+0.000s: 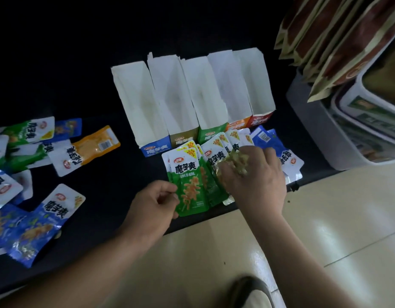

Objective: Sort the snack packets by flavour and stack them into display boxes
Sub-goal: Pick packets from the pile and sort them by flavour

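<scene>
A fan of green snack packets (188, 178) lies on the black surface in front of a row of several white display boxes (187, 101). My left hand (154, 205) pinches the lower left edge of the front green packet. My right hand (254, 176) lies curled over the right side of the fan; its fingertips are blurred on the packets. Blue packets (278, 150) sit just right of that hand. A loose heap of blue, green and orange packets (36, 161) lies at the left.
The boxes stand open, with blue, brown, green, orange and red fronts. Grey bins (325, 134) and hanging brown bags (338, 41) crowd the right. The black surface ends at a front edge over a beige tiled floor (325, 218); a shoe (247, 287) shows below.
</scene>
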The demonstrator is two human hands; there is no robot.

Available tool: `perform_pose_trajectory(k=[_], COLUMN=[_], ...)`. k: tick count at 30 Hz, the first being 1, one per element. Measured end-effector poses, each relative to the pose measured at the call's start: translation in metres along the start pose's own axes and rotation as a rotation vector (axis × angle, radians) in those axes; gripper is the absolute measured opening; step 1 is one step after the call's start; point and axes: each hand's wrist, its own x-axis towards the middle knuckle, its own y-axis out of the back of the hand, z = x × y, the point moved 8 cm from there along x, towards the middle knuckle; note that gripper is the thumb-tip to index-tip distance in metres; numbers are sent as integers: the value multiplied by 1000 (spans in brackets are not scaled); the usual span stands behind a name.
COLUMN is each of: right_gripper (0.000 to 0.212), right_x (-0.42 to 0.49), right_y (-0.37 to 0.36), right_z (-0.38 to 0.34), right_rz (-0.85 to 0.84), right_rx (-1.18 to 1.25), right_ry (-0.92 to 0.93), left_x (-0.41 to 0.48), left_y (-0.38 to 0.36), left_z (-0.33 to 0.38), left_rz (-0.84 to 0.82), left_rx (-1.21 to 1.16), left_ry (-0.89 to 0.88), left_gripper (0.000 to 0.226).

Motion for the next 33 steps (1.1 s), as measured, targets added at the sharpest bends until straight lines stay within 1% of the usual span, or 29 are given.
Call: perform_pose_trajectory(k=[1, 2, 4, 6, 8, 10, 12, 14, 16, 18, 20, 21, 22, 23, 25, 27, 28, 31, 33], right_gripper=[34, 24, 13, 12, 10, 9, 11, 8, 3, 8, 15, 20, 24, 27, 31, 34, 35, 38, 46], right_x=[-6, -13, -28, -43, -56, -68, -78, -90, -101, -109, -116, -122, -128, -132, -138, -143, -144, -138, -139], right_y=[5, 8, 3, -14, -39, -63, -84, -105, -122, -131, -138, -144, -151, -157, -163, -165, -165, -163, -164], right_z=[-8, -17, -39, -66, -91, -109, -123, -140, -156, -174, -192, -199, -203, -205, -207, -210, -210, -206, -207], right_rz=[38, 41, -45, -176, -328, -442, -523, -626, -689, -677, -636, -635, -648, -669, -641, -606, -603, -597, -586], right_rx=[44, 105, 255, 397, 505, 588, 613, 608, 601, 591, 528, 489, 455, 421, 344, 288, 287, 356, 374], right_ry=[59, 105, 136, 111, 43, -27, -42, -25, 15, 103, 263, 338, 381, 394, 445, 537, 552, 466, 457], left_x=[-1, -3, -6, -9, -14, -19, -23, -25, -27, -33, -41, -44, -45, -44, -40, -38, -37, -37, -38], left_y=[1, 4, 13, 29, 48, 68, 88, 106, 124, 152, 185, 199, 211, 219, 225, 220, 215, 197, 181], left_z=[-1, -3, -9, -18, -30, -46, -66, -84, -92, -87, -87, -92, -103, -114, -134, -142, -141, -124, -107], left_rz=[-10, -21, -35, -40, -33, -11, 40, 118, 191, 299, 463, 543, 590, 595, 533, 486, 483, 483, 462], left_rx=[-2, 2, 14, 20, 15, -2, -7, -18, -16, 119, 402, 567, 700, 782, 828, 843, 852, 869, 837], left_ry=[-3, -4, 2, 12, 18, 22, 11, -11, -82, -232, -352, -361, -321, -259, -181, -186, -193, -164, -220], left_gripper=[15, 16, 17, 19, 20, 20, 19, 18, 19, 16, 14, 19, 28, 39, 55, 58, 59, 67, 66])
